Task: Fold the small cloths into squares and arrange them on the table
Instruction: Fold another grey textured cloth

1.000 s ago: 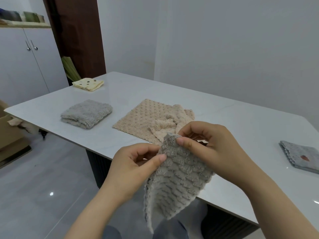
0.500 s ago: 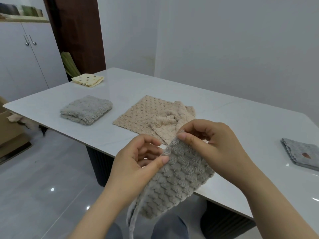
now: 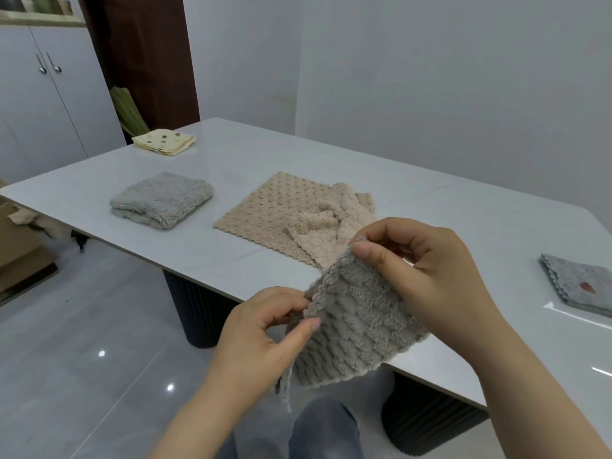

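Both hands point(image 3: 265, 336) pinching grey cloth point(image 3: 354, 329).

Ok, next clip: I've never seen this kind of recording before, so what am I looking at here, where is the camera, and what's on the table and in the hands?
There is no machine here. A person wears one wide-angle camera on the head, so you look forward and down at their own two bare hands.

Both hands hold one fluffy grey cloth in the air at the near edge of the table. The right hand pinches its top corner and the left hand pinches its left edge.

Four other cloths lie on the table: a folded grey cloth at the left, a folded yellow spotted cloth at the far corner, a beige cloth in the middle, spread out and rumpled on one side, and a flat grey cloth with a red mark at the right.
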`<state>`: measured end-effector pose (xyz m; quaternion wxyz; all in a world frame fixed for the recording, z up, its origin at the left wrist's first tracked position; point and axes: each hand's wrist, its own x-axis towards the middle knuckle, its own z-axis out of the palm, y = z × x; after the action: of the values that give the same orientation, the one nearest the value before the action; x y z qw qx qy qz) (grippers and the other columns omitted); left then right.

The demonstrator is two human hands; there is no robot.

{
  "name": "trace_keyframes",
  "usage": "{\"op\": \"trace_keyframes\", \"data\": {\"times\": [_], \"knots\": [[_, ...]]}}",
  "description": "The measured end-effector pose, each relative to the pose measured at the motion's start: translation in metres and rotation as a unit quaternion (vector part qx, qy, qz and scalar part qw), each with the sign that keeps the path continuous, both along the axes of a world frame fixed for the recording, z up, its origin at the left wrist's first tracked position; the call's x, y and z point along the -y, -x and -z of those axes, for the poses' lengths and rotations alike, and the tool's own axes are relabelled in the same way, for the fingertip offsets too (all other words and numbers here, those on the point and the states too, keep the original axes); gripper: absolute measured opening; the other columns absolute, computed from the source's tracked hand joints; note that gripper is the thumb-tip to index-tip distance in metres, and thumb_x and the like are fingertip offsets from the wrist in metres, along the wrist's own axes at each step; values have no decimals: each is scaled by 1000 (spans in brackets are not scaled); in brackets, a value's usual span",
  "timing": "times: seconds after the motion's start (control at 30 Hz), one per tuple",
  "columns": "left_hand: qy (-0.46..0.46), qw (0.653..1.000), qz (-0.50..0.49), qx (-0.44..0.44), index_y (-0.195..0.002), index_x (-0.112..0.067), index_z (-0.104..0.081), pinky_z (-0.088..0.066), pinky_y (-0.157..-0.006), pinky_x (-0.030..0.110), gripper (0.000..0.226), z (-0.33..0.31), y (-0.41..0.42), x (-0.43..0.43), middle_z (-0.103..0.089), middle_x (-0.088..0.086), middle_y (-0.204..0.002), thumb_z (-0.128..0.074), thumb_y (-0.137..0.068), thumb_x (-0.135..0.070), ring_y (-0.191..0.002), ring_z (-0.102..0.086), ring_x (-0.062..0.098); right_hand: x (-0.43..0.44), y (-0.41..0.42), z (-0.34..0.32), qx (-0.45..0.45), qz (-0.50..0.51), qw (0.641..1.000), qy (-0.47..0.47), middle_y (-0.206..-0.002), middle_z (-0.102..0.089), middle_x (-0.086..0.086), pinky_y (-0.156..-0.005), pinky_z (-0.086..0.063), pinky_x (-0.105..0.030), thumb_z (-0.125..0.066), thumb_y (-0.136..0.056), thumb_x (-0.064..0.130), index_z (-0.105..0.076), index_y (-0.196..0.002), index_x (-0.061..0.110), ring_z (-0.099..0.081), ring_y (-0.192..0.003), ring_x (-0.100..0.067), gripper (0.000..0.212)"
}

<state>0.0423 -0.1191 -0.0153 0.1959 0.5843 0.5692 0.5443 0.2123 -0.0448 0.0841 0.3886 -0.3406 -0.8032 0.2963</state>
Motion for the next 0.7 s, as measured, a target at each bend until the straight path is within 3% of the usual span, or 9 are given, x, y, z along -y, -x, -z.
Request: {"op": "trace_keyframes", "data": {"times": [0.13,0.2,0.27,0.33,0.43,0.5,0.6,0.7], "knots": [[14,1000,-6,-9,-73,-22,-70,-47,-67,15,21,12,4,-2,-67,-14,-80,-65,-71,-42,-77,-63,5,0,-5,0,-13,14,1000,0,-80,-72,11,-70,-44,-8,-69,-85,20,-72,-80,20,-66,-80,-6,6],[20,1000,-10,-9,-61,-28,-67,-39,-62,9,14,19,5,-1,-62,-17,-70,-69,-72,-37,-69,-59,0,0,-8,0,-22,23,999,1,-79,-72,12,-69,-44,-8,-70,-84,19,-73,-80,20,-66,-79,-6,6],[28,1000,-11,-7,-53,-39,-60,-34,-59,6,23,25,7,0,-56,-20,-62,-71,-72,-33,-63,-53,-2,-1,-11,1,-27,32,999,4,-78,-72,12,-68,-44,-8,-70,-84,18,-73,-79,20,-66,-78,-7,6],[40,999,-7,-7,-56,-36,-62,-36,-59,9,17,32,10,1,-57,-17,-62,-67,-72,-41,-63,-53,2,-1,-14,2,-34,40,999,4,-78,-72,9,-67,-44,-9,-69,-85,17,-73,-79,20,-66,-76,-8,7],[58,998,-4,-4,-64,-19,-70,-46,-62,25,29,42,16,2,-64,-3,-70,-63,-70,-46,-70,-59,13,-1,-19,4,-52,54,997,6,-77,-72,8,-65,-44,-9,-70,-84,18,-72,-78,20,-64,-72,-7,7],[67,998,-4,4,-70,-19,-72,-50,-67,31,29,46,18,3,-67,-4,-76,-63,-69,-46,-75,-63,15,-2,-22,4,-58,66,996,4,-72,-70,13,-60,-41,-7,-69,-84,19,-71,-76,22,-60,-64,-3,9],[79,997,-11,6,-73,-23,-73,-52,-69,27,27,51,22,5,-69,-9,-80,-63,-67,-47,-79,-65,11,-2,-26,5,-67,83,994,-3,-66,-67,17,-57,-38,-5,-69,-85,18,-71,-75,22,-56,-59,2,10],[106,994,-19,-3,-70,-22,-75,-52,-69,22,16,58,26,8,-69,-9,-79,-70,-69,-37,-80,-65,9,-2,-32,6,-73,95,993,-8,-76,-70,9,-60,-43,-9,-69,-86,18,-71,-77,23,-59,-66,0,10]]}}
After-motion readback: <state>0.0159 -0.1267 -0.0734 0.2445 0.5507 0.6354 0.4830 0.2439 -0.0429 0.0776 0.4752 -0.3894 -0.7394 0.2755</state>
